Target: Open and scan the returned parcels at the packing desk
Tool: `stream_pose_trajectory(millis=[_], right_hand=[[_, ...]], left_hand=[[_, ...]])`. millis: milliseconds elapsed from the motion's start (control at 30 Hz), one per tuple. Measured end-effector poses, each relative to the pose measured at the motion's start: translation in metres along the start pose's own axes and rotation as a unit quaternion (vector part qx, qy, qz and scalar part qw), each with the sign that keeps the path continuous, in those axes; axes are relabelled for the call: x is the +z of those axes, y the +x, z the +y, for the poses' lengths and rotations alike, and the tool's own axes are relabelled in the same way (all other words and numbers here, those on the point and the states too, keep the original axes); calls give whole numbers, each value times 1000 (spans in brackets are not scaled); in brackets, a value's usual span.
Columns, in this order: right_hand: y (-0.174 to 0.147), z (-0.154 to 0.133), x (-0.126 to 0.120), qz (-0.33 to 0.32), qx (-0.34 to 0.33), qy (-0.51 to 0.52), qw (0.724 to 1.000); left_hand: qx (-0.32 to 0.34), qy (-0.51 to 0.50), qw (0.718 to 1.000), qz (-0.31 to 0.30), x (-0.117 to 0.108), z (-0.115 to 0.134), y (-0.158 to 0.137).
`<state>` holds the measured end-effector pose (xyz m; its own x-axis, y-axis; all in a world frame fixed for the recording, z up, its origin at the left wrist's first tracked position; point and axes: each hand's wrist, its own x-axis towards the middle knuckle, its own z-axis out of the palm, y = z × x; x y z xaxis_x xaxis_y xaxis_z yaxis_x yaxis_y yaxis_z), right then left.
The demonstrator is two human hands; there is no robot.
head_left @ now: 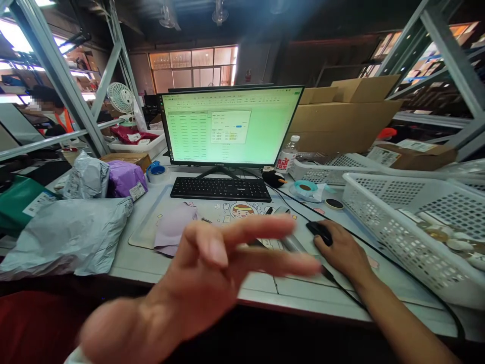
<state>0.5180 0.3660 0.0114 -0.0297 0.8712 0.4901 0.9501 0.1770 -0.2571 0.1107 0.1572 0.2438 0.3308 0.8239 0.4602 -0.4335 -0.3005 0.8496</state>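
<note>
My right hand [341,250] rests on a black computer mouse [320,231] on the desk, its cable running back toward me. My left hand [212,273] hangs blurred in the air close to the camera, fingers spread and pointing right, holding nothing. Behind it lie a pale lilac garment [172,227] on a printed desk mat [231,212], a black keyboard [221,188] and a monitor [230,126] showing a green spreadsheet with a dialog box.
Grey mailer bags [68,232] and a purple parcel [125,178] lie at left. White plastic baskets [409,222] fill the right side. Tape rolls [306,187], a water bottle [288,154] and cardboard boxes [341,121] stand behind. A person in an orange vest [56,114] works at far left.
</note>
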Motion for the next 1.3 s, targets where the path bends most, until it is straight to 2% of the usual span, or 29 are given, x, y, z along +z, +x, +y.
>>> stream_pose_trajectory(millis=[33, 100, 167, 233, 300, 400, 467, 567, 700, 833, 967, 1067, 1167, 1300], right_hand=[[0, -1, -1, -8, 5, 0, 1000], [0, -4, -3, -25, 17, -1, 1000], [0, -6, -4, -32, 25, -4, 999], [1, -6, -4, -29, 23, -1, 999], [1, -5, -3, -24, 20, 1, 999], [2, -2, 0, -21, 18, -4, 1000], [2, 0, 1, -25, 24, -8, 999], [1, 4, 4, -24, 41, -8, 999], [2, 10, 8, -14, 28, -1, 1000], [1, 13, 8, -4, 35, 0, 999], [-1, 15, 7, -4, 40, -1, 999], [-2, 17, 8, -7, 35, 6, 999], [-1, 16, 6, -13, 32, 11, 999], [1, 11, 2, -18, 40, 6, 999]], left_hand=[[40, -18, 999, -11, -7, -8, 9], [65, 13, 998, -10, -32, -27, 26], [62, 81, 995, 12, -70, -43, 41], [56, 175, 982, 48, -118, -54, 55], [32, 294, 949, 107, -169, -62, 67], [-28, 456, 871, 183, -236, -75, 81], [-63, 526, 822, 211, -270, -84, 89], [-87, 571, 786, 220, -303, -101, 98], [-82, 630, 742, 215, -325, -125, 108], [-57, 674, 702, 223, -333, -152, 109], [-47, 700, 689, 184, -335, -172, 103], [-55, 722, 676, 136, -335, -179, 100], [-81, 754, 645, 92, -334, -182, 99], [-111, 774, 619, 70, -330, -184, 100]])
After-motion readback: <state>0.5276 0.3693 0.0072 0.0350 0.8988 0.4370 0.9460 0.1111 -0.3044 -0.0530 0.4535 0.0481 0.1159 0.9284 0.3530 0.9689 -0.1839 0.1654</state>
